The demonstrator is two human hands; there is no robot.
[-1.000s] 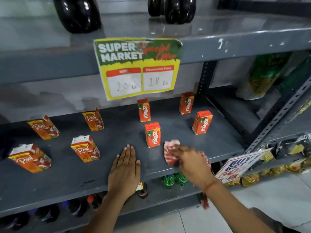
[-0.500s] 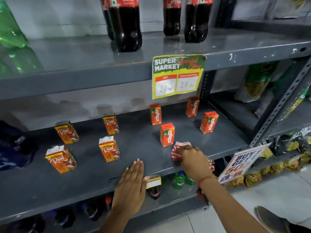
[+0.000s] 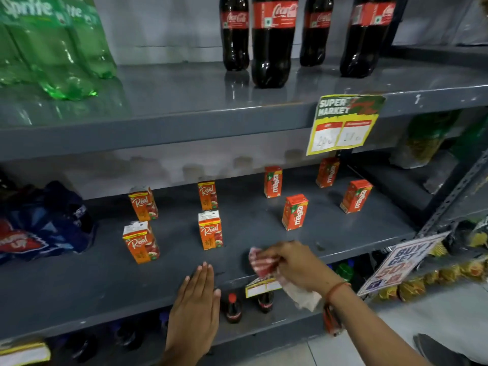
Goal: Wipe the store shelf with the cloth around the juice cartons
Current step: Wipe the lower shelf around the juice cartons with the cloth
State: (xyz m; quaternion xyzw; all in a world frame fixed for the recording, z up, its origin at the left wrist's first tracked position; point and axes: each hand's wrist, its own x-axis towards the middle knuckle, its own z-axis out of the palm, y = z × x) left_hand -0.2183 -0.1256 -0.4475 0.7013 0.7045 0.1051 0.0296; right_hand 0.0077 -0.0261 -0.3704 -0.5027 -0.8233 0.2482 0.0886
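Head view: right hand (image 3: 295,265) clutching cloth (image 3: 261,264) on grey shelf (image 3: 343,233); left hand (image 3: 196,305) flat, fingers spread.

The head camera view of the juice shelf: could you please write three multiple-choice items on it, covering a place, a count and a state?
1. Where is the cloth?
A. front edge of the shelf
B. top shelf
C. floor

2. How many juice cartons stand on that shelf?
A. four
B. six
C. eight

3. What is the left hand doing?
A. gripping a carton
B. resting flat, open
C. holding a bottle

A: the right hand presses it there.
C: four Real, four Maaza.
B: fingers straight, nothing held.
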